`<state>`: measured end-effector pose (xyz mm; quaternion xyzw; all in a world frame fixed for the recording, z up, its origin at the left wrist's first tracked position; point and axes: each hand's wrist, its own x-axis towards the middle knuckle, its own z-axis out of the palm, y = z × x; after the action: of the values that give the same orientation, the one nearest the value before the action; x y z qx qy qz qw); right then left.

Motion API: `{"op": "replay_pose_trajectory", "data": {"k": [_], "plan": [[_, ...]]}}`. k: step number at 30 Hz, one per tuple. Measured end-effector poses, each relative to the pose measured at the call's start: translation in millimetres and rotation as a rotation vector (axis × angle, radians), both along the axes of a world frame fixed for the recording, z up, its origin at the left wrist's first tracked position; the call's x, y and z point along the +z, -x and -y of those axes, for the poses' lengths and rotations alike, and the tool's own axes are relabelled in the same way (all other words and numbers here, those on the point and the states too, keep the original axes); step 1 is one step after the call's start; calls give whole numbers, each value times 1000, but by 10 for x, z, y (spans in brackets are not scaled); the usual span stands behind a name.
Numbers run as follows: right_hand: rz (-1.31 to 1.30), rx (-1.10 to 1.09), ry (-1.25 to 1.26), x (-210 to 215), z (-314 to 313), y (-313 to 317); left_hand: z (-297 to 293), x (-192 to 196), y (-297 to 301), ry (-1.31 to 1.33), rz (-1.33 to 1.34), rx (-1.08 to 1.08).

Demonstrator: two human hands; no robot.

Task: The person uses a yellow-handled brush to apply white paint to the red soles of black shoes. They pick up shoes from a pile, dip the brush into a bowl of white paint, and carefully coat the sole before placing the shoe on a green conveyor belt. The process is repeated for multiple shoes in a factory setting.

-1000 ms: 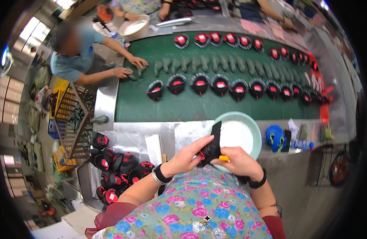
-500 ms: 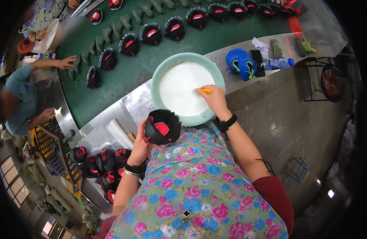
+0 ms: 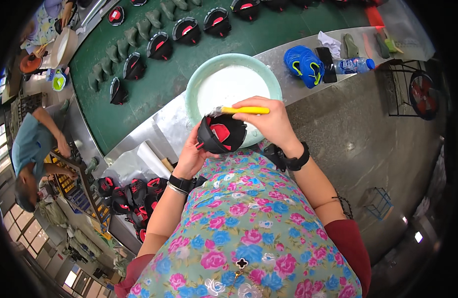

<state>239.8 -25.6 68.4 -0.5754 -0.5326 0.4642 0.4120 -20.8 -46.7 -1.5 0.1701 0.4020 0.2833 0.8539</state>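
My left hand (image 3: 188,158) grips a black shoe upper (image 3: 213,140) with a red lining, its open side turned up. My right hand (image 3: 272,124) holds a yellow-handled brush (image 3: 251,110), whose whitish bristles lie at the upper's far rim; whether they touch it I cannot tell. Right behind them stands a pale green basin (image 3: 191,92) of white liquid (image 3: 231,84), its near side partly hidden by my hands and the upper.
Black-and-red uppers (image 3: 159,46) and olive shoe lasts (image 3: 131,36) line a green conveyor (image 3: 139,92). More uppers (image 3: 135,193) are piled at left. A blue shoe (image 3: 303,66) and water bottle (image 3: 354,65) sit right of the basin. A co-worker (image 3: 33,139) bends at left.
The brush has come out of the basin's liquid to the upper. My left hand has lifted the upper slightly rightward. The co-worker's hand has left the conveyor.
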Motion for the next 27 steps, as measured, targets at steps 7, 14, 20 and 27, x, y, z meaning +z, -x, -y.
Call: {"op": "replay_pose_trajectory", "data": {"k": [7,14,20,27], "plan": [[241,-178,251,-177,90,-220,-181,109,-124,-165,-67,48],[-12,-135,297,256,109,-122,-282,35,-207,-290,-254,133],[213,-176,250,-40,-17,-310,-330,268,-303,-203,-178,181],[-79,-25,17,470,-215,23,-347,-171,163,437,250,1]]}}
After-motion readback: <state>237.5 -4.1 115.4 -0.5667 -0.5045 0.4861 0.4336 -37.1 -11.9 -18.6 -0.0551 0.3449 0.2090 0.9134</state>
